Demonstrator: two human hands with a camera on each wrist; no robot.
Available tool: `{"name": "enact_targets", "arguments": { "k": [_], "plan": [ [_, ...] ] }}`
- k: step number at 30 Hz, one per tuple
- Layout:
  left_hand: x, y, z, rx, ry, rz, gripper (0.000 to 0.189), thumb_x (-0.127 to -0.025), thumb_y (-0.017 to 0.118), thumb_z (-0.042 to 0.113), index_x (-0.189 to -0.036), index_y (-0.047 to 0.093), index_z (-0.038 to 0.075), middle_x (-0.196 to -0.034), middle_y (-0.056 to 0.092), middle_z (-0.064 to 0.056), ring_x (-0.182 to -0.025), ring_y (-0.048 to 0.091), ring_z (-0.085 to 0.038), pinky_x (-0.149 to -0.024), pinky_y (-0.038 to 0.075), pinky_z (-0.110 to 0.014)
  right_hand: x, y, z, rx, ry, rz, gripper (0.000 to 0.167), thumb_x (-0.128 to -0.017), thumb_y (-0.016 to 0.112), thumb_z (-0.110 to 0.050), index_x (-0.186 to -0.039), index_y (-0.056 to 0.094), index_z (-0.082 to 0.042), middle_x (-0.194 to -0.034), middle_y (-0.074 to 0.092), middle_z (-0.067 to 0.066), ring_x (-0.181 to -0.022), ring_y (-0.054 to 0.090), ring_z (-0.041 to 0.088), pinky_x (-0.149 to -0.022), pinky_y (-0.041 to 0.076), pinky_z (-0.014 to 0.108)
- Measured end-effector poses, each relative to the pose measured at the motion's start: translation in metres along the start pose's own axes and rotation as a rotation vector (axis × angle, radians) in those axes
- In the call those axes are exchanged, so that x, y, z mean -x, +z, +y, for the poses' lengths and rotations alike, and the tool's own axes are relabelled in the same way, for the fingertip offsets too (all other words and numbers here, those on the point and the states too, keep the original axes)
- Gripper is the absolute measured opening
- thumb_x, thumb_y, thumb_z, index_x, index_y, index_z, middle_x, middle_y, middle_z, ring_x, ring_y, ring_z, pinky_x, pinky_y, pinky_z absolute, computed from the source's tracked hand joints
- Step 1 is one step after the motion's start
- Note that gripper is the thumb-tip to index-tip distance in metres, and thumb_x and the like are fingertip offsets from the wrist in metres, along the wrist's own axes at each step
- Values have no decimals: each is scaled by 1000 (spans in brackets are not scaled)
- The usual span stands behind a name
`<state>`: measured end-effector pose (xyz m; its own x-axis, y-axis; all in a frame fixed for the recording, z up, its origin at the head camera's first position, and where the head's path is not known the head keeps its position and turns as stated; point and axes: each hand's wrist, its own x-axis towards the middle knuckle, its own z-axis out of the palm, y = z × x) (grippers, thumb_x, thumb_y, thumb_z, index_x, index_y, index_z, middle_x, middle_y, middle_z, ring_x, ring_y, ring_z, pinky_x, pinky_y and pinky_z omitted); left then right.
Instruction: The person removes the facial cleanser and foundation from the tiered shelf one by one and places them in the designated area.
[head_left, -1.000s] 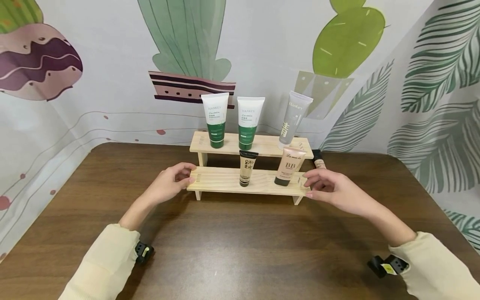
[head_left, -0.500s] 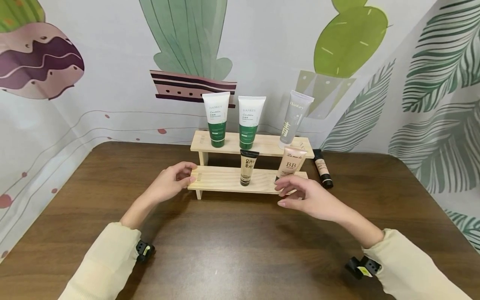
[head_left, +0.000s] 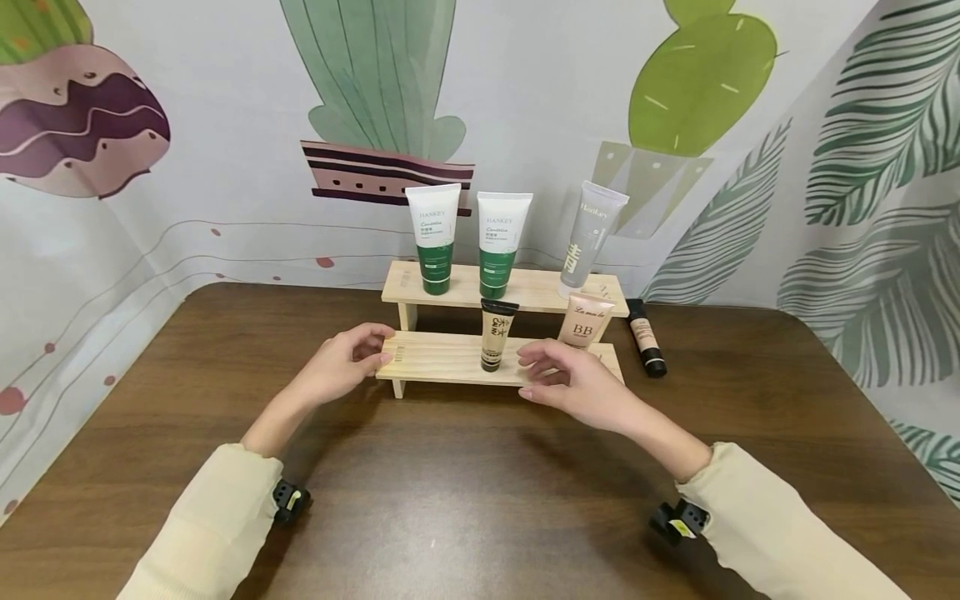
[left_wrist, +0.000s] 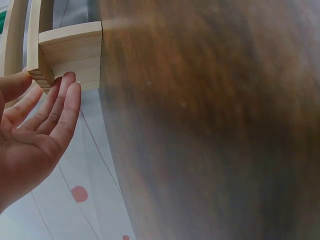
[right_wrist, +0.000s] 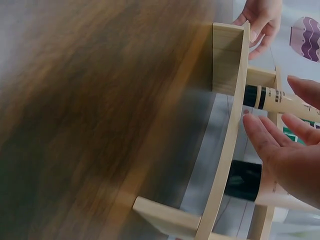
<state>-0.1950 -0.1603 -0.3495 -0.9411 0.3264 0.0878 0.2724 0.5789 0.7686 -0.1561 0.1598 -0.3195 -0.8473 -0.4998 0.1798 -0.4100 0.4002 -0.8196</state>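
Note:
A two-tier wooden stand point(head_left: 431, 354) stands at the back of the table. My left hand point(head_left: 341, 365) holds the left end of its lower shelf; in the left wrist view the thumb is at the shelf corner, other fingers stretched under it. My right hand point(head_left: 581, 385), fingers apart and gently bent with nothing between them, hovers at the lower shelf's front edge. Just left of its fingertips stands a small beige tube point(head_left: 496, 340) with black ends. Behind the hand is a pink BB cream tube point(head_left: 587, 319), its black cap point(right_wrist: 244, 181) showing in the right wrist view.
On the upper shelf stand two white-and-green tubes point(head_left: 435, 242) point(head_left: 501, 246) and a leaning grey tube point(head_left: 588, 237). A beige tube with black ends point(head_left: 645, 335) lies on the table, right of the stand. A printed cloth point(head_left: 540, 100) hangs behind.
My right hand has moved left from the stand's right end, past the BB cream tube, towards the small beige tube. The left hand has stayed on the shelf's left end.

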Motion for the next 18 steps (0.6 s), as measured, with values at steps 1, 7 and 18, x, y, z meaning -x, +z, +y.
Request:
{"name": "enact_targets", "arguments": {
  "k": [1, 7, 18],
  "plan": [
    [0, 0, 0, -1, -2, -1, 28, -88, 58, 5, -116, 54, 0, -98, 61, -16, -78, 58, -21, -65, 45, -31, -2, 1, -1, -2, -1, 1, 37, -79, 69, 0, -112, 54, 8, -105, 59, 20, -95, 59, 30, -81, 48, 33],
    [0, 0, 1, 4, -4, 0, 28, -87, 58, 3, -115, 54, -1, -97, 62, -17, -80, 59, -21, -64, 46, -28, -11, 7, -5, 19, -4, 21, 37, -79, 68, -1, -112, 53, 6, -106, 59, 19, -94, 58, 30, -81, 48, 35],
    [0, 0, 1, 12, -11, -5, 29, -87, 57, 3, -116, 54, 0, -98, 62, -16, -80, 58, -21, -67, 47, -31, -23, 12, -5, 47, 34, 51, 39, -80, 68, -3, -113, 50, 6, -103, 59, 17, -92, 59, 28, -79, 49, 34]
  ]
}}
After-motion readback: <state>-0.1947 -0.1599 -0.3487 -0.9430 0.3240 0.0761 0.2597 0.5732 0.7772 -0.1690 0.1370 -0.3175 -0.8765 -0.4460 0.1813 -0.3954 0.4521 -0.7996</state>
